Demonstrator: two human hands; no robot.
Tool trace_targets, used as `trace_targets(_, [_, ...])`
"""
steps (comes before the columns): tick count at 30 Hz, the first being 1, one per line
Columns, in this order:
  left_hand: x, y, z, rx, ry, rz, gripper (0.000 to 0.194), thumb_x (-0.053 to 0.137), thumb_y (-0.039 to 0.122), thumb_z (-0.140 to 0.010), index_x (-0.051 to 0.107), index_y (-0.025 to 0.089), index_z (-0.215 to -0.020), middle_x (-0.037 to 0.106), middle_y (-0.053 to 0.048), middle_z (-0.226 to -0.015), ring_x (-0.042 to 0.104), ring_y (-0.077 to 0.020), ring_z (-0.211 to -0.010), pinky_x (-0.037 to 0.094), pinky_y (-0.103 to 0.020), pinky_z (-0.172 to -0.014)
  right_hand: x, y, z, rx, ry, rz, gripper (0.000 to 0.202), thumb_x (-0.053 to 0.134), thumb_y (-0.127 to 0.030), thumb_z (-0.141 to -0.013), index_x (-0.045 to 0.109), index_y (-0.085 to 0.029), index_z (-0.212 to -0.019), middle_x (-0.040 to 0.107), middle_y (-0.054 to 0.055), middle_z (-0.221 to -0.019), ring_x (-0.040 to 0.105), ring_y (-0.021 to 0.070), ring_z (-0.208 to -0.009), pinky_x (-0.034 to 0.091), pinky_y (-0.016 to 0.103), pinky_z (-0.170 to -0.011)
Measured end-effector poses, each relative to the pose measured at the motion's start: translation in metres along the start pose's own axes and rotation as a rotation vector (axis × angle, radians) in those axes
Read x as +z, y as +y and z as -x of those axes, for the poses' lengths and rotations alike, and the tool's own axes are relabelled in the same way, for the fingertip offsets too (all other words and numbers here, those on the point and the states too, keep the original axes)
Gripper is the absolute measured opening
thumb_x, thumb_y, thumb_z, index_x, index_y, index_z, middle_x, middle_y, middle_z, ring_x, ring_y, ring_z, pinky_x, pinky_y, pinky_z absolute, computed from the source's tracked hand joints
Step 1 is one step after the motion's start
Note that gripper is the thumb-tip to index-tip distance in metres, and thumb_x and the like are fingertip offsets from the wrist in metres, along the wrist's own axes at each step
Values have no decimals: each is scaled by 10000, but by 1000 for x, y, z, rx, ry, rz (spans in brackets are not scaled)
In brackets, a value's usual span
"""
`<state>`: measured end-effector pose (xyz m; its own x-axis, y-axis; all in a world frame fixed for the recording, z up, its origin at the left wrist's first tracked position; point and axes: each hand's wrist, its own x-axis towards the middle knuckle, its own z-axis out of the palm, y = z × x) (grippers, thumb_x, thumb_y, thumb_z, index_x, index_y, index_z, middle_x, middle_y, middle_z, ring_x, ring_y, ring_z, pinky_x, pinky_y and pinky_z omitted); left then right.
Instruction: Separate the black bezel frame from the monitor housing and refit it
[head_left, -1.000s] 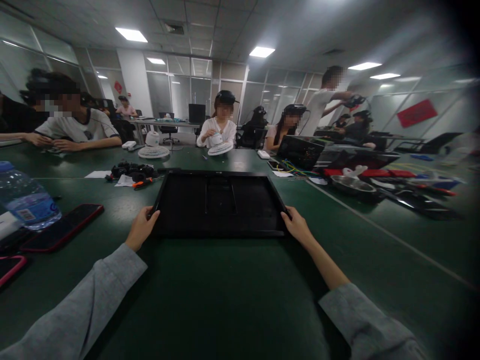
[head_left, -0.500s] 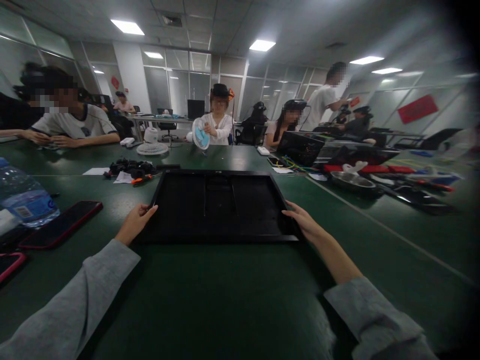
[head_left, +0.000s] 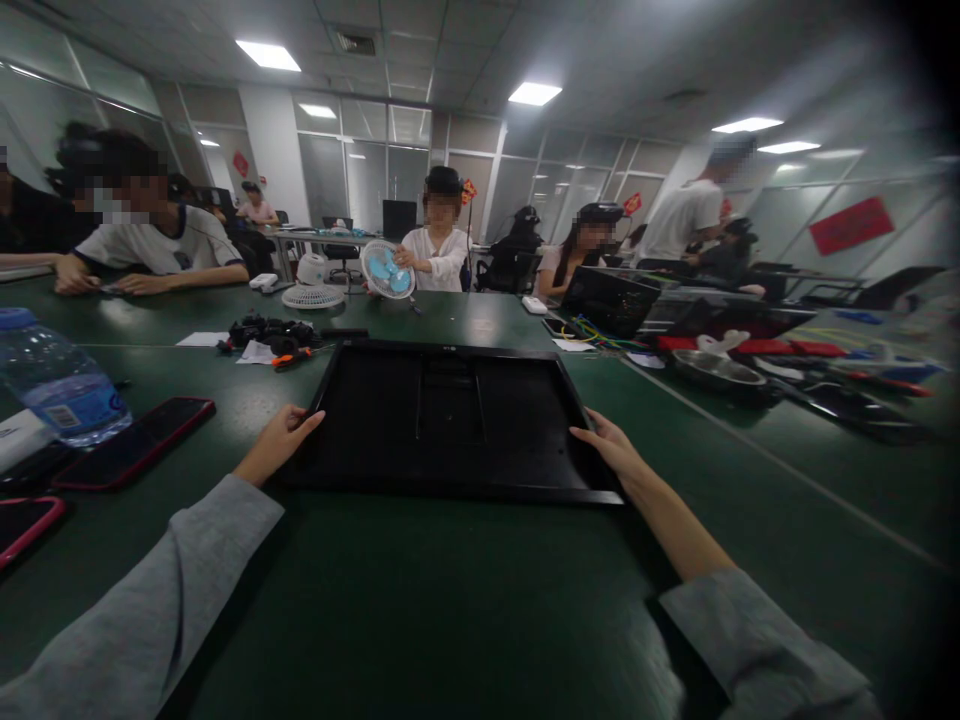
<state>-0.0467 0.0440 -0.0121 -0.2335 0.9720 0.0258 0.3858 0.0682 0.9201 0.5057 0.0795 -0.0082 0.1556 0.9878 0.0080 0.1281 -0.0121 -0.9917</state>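
A: Far left of the black panel (head_left: 382, 425)?
B: Water bottle (head_left: 64, 385), with a red-edged phone (head_left: 139, 442) flat just beside it on the green table (head_left: 450, 600).
A: Left hand (head_left: 281, 440)?
B: Pinched the panel's left edge, thumb on top; fingers partly hidden.
A: Beyond the far left corner?
B: Orange object (head_left: 289, 360) near it; farther back, a person (head_left: 444, 245) held a blue-bladed fan (head_left: 386, 270).
A: Panel itself?
B: Between both hands, recessed side up. Table contact: couldn't tell.
A: Right hand (head_left: 615, 450)?
B: Pinched its right edge, thumb uppermost.
A: Farther right?
B: Metal bowl (head_left: 720, 372), well apart.
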Motion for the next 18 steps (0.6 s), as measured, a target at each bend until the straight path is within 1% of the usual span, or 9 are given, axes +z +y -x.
trace_targets(2, [-2,-7,-5,47,10,-34,614,596,745,-734,605,175,-961,716,-75,-922,682,-235,-850,535,-334,-704,-4,1,0,-4,15,-51,651,733,-275,-707,551,-249,-1331,750,39,-1020,729,222,-789,620,368,-726])
trace_targets(4, [-3,-13,-9,116,34,-104,650,525,765,-764,654,162,-969,708,-87,-965,659,-236,-904,518,-324,-728,-10,0,1,-2,32,-92,659,752,-273,-688,568,-247,-1320,749,39,-1037,730,224,-811,619,371,-742])
trace_targets(6, [-4,-16,-10,146,37,-123,692,487,765,-783,663,157,-1063,699,-91,-1011,643,-222,-880,500,-303,-671,-16,-1,2,-7,65,-114,659,767,-271,-672,584,-245,-1305,747,41,-1051,729,229,-836,618,377,-760])
trace_targets(8, [-3,-16,-10,141,20,-95,715,477,752,-795,633,154,-1155,689,-98,-1061,633,-203,-825,473,-279,-590,-21,0,2,-24,118,-118,639,765,-270,-670,599,-239,-1286,747,43,-1052,727,235,-866,616,384,-784])
trace_targets(9, [-3,-16,-10,136,11,-81,715,478,745,-798,622,153,-1172,685,-103,-1078,630,-196,-803,459,-270,-561,-24,0,1,-29,154,-116,627,759,-266,-670,604,-236,-1278,748,44,-1044,725,239,-881,614,390,-797])
trace_targets(12, [-3,-14,-8,139,-14,-73,675,482,719,-808,617,160,-1163,679,-109,-1104,630,-187,-786,450,-261,-543,-32,6,-4,-29,327,-92,631,731,-244,-665,597,-228,-1282,746,50,-1019,720,250,-908,607,416,-829])
trace_targets(14, [-3,-14,-7,154,-28,-96,650,469,702,-823,619,164,-1156,680,-108,-1099,629,-185,-779,457,-267,-554,-40,12,-7,-36,451,-43,649,707,-253,-670,576,-222,-1304,736,70,-1047,715,261,-926,600,435,-851])
trace_targets(16, [-3,-13,-7,171,-37,-123,638,450,689,-836,622,160,-1149,683,-108,-1083,627,-184,-771,460,-275,-563,-50,18,-9,-48,553,32,672,671,-286,-689,535,-215,-1343,709,104,-1130,702,283,-983,587,454,-880])
trace_targets(18, [-3,-12,-6,181,-34,-136,631,438,681,-844,627,156,-1138,687,-107,-1071,625,-183,-761,457,-278,-565,-60,23,-9,-75,685,136,734,631,-311,-708,452,-184,-1409,645,158,-1252,655,326,-1110,546,477,-950])
